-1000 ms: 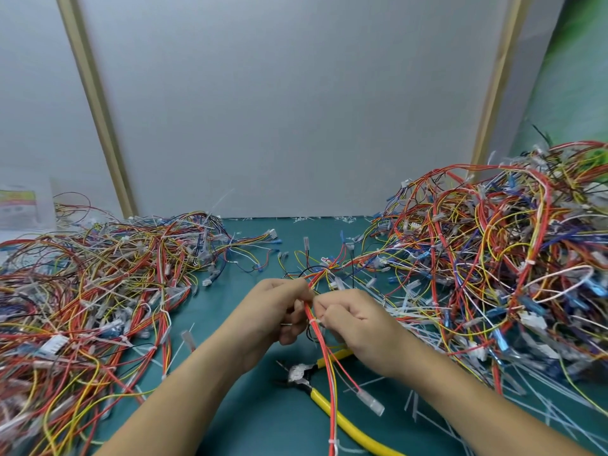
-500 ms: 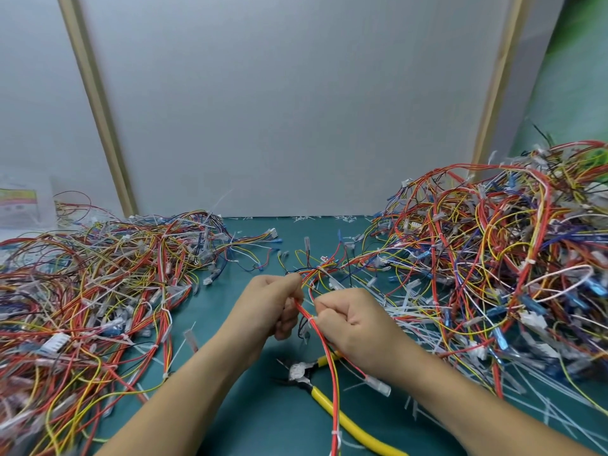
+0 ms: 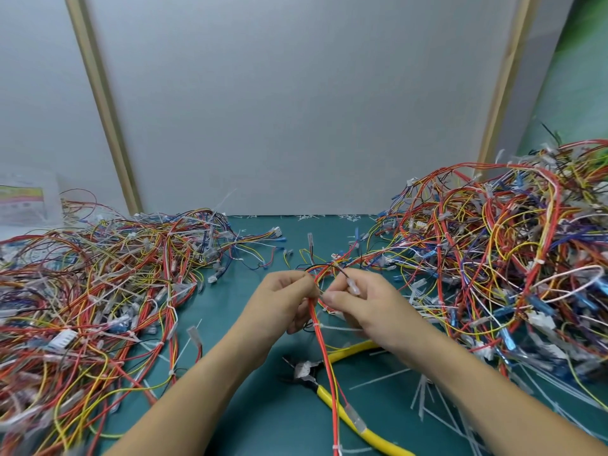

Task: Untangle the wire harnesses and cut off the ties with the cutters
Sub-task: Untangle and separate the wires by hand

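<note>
My left hand (image 3: 285, 299) and my right hand (image 3: 362, 301) both grip one wire harness (image 3: 324, 350) of red, orange and yellow wires above the middle of the green mat. Its strands arch between my fingertips and hang down towards me, bound by a white tie (image 3: 316, 325) just below my left fingers. My right fingers also pinch a clear connector (image 3: 352, 287). The yellow-handled cutters (image 3: 332, 386) lie on the mat under my wrists, jaws pointing left, partly hidden by my right forearm.
A large tangled pile of harnesses (image 3: 513, 264) rises on the right, and a flatter spread pile (image 3: 88, 301) covers the left. Cut white ties (image 3: 424, 393) litter the green mat (image 3: 273, 416) at the right. A grey panel wall (image 3: 296, 110) stands behind.
Both hands have lifted slightly away from me with the harness. My right fingers have shifted up onto a clear connector, and the strands now arch between the hands.
</note>
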